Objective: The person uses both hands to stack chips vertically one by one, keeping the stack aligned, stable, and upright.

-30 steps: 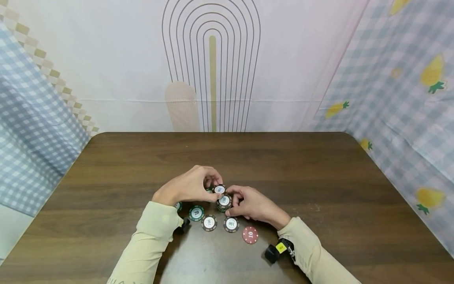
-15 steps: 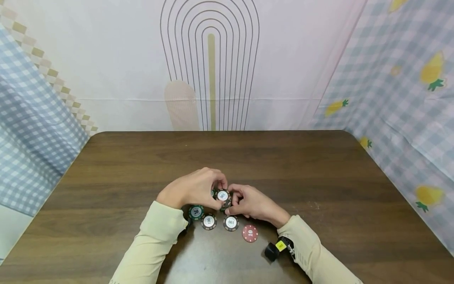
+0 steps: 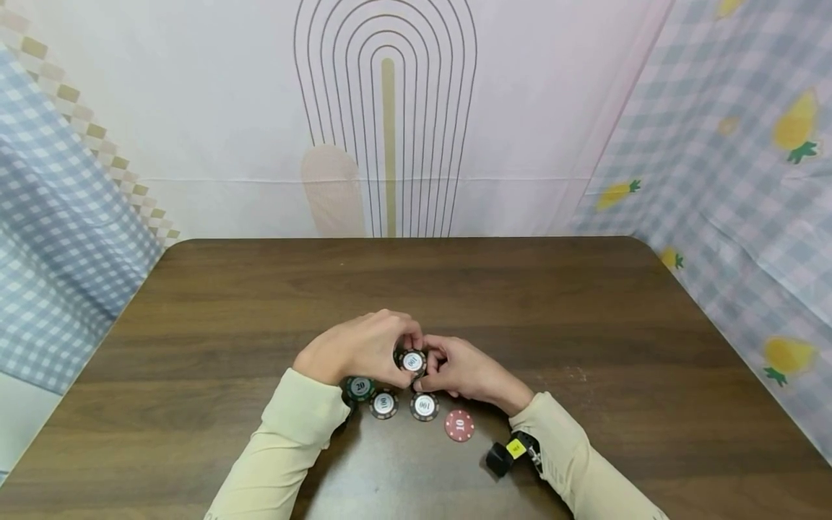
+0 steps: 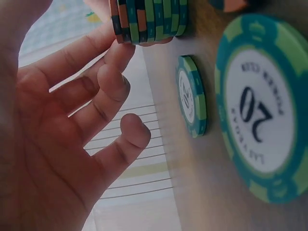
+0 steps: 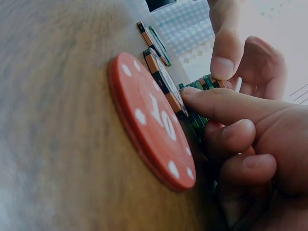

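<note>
Left hand [image 3: 364, 347] has shifted toward the right hand [image 3: 464, 370] since the earlier frames, bringing a black 100 chip [image 3: 413, 362] into line over the stack [image 4: 159, 21]. Position of stack: on the tabletop [image 3: 416, 289], between the two hands, 100 chip uppermost and face up. Edges seen from the left wrist: black-and-orange chips at the top end, green ones beneath.

Left grip: clamped on the upper part of the stack, thumb and fingers at opposite edges. Right grip: likewise clamped, thumb and forefinger about the side of the stack.

Loose chips lie flat on the near side of the stack. Head view, left to right: green chip [image 3: 360, 388] marked 20, beside the left cuff [image 3: 318, 404]; two dark chips [image 3: 384, 404], both marked 100, well apart from one another; red chip [image 3: 459, 425] marked 10, near the right hand. Left wrist view: two 20 chips [image 4: 262, 113] flat, apart; which one matches the head view cannot be told. Black camera [image 3: 499, 460] with yellow tag [image 3: 516, 449] sits at the right wrist.
</note>
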Demonstrator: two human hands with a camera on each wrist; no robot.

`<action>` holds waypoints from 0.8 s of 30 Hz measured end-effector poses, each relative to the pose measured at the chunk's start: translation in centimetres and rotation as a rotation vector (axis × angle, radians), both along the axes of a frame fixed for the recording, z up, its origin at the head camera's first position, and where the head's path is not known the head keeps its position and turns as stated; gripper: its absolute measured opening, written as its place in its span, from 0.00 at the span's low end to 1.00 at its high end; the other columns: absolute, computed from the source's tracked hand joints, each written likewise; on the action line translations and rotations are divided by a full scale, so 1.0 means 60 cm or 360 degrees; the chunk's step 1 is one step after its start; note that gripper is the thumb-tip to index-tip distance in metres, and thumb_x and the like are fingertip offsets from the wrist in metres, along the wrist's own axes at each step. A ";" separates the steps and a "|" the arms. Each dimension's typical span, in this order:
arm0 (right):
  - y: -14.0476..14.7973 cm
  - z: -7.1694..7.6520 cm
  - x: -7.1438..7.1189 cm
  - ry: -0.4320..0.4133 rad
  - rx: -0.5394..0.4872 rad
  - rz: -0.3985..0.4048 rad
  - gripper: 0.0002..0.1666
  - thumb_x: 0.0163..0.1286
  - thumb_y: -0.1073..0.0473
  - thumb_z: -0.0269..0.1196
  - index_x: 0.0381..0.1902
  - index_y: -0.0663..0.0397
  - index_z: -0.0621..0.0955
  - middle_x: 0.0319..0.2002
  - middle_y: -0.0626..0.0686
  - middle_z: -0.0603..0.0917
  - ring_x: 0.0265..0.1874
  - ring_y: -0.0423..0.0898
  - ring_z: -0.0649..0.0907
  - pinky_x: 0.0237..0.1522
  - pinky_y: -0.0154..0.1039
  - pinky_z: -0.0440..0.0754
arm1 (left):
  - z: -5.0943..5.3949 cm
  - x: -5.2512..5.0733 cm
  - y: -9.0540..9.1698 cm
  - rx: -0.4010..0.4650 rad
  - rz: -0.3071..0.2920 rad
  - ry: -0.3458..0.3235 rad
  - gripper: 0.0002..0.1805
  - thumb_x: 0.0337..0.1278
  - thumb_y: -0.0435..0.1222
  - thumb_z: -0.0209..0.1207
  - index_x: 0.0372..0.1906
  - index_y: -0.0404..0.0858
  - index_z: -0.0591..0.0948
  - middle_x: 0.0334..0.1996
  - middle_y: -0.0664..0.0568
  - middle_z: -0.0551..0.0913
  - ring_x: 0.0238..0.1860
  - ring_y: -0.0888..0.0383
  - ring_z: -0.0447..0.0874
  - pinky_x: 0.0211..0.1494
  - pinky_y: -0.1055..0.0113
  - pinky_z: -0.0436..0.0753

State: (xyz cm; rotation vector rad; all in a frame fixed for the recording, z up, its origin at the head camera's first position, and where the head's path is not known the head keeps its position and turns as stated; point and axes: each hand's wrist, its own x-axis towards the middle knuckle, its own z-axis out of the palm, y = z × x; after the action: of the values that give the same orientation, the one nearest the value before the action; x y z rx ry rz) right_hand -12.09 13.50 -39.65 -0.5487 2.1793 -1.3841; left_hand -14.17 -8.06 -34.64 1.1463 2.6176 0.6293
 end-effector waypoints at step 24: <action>0.002 -0.001 -0.002 -0.0005 0.0025 0.0012 0.28 0.64 0.66 0.76 0.61 0.59 0.80 0.22 0.46 0.76 0.13 0.38 0.69 0.16 0.33 0.68 | 0.023 -0.002 -0.046 -0.0170 0.0298 0.0021 0.16 0.65 0.37 0.66 0.56 0.46 0.85 0.49 0.57 0.85 0.48 0.58 0.83 0.53 0.54 0.82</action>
State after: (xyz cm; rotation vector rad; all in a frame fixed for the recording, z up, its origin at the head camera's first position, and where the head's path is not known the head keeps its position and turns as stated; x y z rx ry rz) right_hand -12.24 13.62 -39.71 -0.5482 2.1816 -1.3615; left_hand -14.30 -10.83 -33.24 0.8851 2.7543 0.5096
